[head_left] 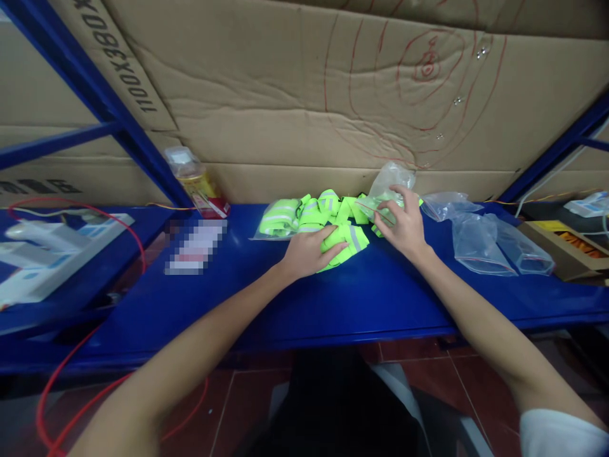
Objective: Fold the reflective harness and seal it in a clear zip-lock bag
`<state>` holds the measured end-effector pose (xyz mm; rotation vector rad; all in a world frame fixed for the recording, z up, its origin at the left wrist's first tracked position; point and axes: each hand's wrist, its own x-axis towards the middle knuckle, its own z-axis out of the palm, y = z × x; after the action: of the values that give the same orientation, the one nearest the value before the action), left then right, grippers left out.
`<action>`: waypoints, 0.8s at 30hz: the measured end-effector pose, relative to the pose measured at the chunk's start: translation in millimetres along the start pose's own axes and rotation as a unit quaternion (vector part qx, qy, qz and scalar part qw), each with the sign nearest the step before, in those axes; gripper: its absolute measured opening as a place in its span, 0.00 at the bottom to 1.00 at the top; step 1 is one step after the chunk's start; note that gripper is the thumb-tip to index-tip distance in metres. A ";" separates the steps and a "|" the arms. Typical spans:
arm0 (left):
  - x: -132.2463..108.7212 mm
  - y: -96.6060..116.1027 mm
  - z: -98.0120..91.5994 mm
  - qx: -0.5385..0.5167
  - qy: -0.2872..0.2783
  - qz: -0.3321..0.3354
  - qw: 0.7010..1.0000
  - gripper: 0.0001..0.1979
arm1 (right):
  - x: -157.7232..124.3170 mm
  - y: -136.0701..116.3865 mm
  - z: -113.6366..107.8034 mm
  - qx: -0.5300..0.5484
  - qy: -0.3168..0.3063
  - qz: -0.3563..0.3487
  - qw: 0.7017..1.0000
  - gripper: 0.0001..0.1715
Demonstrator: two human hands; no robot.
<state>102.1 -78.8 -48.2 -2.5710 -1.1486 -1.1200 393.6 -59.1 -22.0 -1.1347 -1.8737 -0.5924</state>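
Your left hand (pixel 310 252) spread, likely steadying neon-yellow, grey-striped folded fabric (pixel 351 243); right hand (pixel 404 219) pinches clear plastic bag (pixel 392 180), likely controlling edge.

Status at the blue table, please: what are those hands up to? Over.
Left hand on folded neon cloth. Right hand at a clear bag. More neon pieces bunched just behind; nothing visible between the hands blocks them.
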 end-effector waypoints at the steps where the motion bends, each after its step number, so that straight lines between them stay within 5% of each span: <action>1: -0.7 1.0 -0.3 -0.008 0.005 0.013 1.000 0.36 | 0.6 -0.9 -2.3 -0.001 0.011 0.015 1.000 0.12; 7: -5.0 17.6 -3.4 -0.102 -0.034 0.033 0.994 0.36 | -5.1 -34.7 -7.3 0.192 0.003 0.097 0.976 0.16; 11: -6.0 22.5 -4.8 -0.130 -0.014 0.021 0.991 0.36 | -9.4 -59.3 -9.0 0.315 -0.070 0.067 0.944 0.13; 15: -4.4 16.0 -4.6 -0.104 0.020 -0.016 0.994 0.34 | -7.5 -61.8 -9.6 0.301 -0.051 0.034 0.952 0.09; 20: -0.3 8.0 0.4 -0.008 0.060 -0.085 0.995 0.34 | -6.9 -55.1 -5.6 0.287 0.008 0.087 0.954 0.07; 24: 1.1 10.4 2.8 0.039 0.058 -0.113 0.991 0.31 | -9.3 -57.2 -6.3 0.252 0.010 0.046 0.966 0.11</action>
<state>111.2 -84.5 -47.6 -2.3279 -1.4514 -1.2237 348.2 -95.5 -24.9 -0.8634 -1.7999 -0.0594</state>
